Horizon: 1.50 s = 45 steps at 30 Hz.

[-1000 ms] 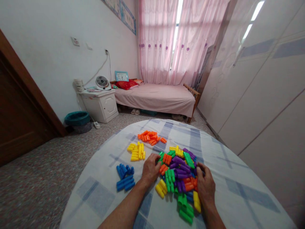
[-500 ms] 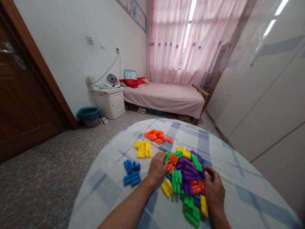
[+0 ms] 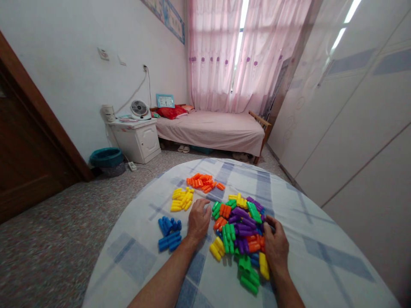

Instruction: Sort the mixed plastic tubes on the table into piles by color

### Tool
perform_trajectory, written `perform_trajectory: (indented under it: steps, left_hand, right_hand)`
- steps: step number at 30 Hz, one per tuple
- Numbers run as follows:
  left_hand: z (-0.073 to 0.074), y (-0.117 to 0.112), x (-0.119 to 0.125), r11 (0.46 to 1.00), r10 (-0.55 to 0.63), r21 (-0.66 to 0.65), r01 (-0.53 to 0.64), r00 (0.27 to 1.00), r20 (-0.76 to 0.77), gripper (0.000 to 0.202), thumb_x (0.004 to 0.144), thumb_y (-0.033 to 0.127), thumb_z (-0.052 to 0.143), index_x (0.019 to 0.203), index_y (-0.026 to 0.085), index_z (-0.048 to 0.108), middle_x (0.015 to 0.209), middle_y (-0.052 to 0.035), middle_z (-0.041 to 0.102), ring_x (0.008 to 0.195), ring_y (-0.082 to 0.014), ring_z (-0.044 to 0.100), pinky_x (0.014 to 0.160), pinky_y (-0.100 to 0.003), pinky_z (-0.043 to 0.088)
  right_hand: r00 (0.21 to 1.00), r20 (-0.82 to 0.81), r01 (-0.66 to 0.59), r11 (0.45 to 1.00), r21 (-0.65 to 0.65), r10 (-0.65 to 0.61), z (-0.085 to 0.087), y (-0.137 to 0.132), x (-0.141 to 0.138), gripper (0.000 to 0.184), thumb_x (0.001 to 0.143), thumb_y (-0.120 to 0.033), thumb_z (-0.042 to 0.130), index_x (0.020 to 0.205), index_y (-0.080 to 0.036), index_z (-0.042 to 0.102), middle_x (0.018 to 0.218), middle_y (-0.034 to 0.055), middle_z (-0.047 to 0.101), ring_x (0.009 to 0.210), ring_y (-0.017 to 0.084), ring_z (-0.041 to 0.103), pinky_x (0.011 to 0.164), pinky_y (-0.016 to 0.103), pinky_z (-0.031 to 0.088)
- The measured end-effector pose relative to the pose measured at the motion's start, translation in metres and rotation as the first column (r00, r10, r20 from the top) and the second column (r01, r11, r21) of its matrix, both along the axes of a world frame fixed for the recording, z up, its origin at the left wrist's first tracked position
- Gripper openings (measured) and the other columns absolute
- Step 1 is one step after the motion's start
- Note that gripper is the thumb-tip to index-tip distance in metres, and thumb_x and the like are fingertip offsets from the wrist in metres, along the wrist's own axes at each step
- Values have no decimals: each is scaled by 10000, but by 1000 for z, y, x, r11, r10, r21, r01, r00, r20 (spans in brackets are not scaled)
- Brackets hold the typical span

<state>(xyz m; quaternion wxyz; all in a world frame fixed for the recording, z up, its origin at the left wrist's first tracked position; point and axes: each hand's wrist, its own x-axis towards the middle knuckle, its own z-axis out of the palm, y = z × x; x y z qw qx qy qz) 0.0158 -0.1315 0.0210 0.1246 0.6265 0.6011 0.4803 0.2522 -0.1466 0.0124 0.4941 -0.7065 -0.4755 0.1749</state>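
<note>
A mixed heap of connecting plastic blocks (image 3: 242, 226), shaped like joined tubes in purple, green, orange, yellow and blue, lies on the round table. My left hand (image 3: 199, 220) rests just left of this heap, with a small gap to the green blocks. Its fingers are bent and apart, and nothing shows in them. At the heap's right edge is my right hand (image 3: 276, 244), thumb and forefinger apart, fingertips by the purple and blue blocks. Single-colour piles lie to the left: orange blocks (image 3: 202, 182), yellow blocks (image 3: 182, 199) close to my left hand, and blue blocks (image 3: 169, 239).
A checked blue-and-white cloth (image 3: 135, 256) covers the table. Beyond it stand a bed (image 3: 212, 128), a white bedside cabinet (image 3: 141, 139) with a small fan (image 3: 140, 109), and a lined waste bin (image 3: 107, 159). A pale wardrobe (image 3: 349, 115) runs along the right.
The view has turned slightly to the right. My left hand has drawn left, off the green blocks of the heap. Yellow blocks beside it now lie more slanted. My right hand stays at the heap's edge.
</note>
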Motion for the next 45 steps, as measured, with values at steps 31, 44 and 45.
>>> perform_trajectory:
  steps: [31,44,45]
  left_hand:
    - [-11,0,20,986,-118,-99,135,980,159,407,927,377,283,1089,162,588,1161,-95,607,1136,-195,530,1043,-405,374]
    - [-13,3,19,987,-131,-82,141,985,113,382,913,372,317,1021,170,623,1113,-88,629,1092,-202,554,1014,-408,401]
    - [-13,3,18,986,-134,-84,143,985,113,386,915,376,313,1026,169,619,1112,-89,628,1092,-203,552,1013,-410,400]
  right_hand:
    - [892,428,-156,988,-9,145,34,8,-17,456,839,-487,437,1179,-209,559,1121,74,618,1083,240,516,921,389,371]
    - [974,130,-176,982,-71,184,36,23,-3,403,749,-278,437,1096,-156,602,1002,68,684,934,193,630,859,315,453]
    - [982,84,-166,984,-60,170,37,21,2,406,747,-288,438,1093,-150,602,985,69,688,921,195,635,852,318,460]
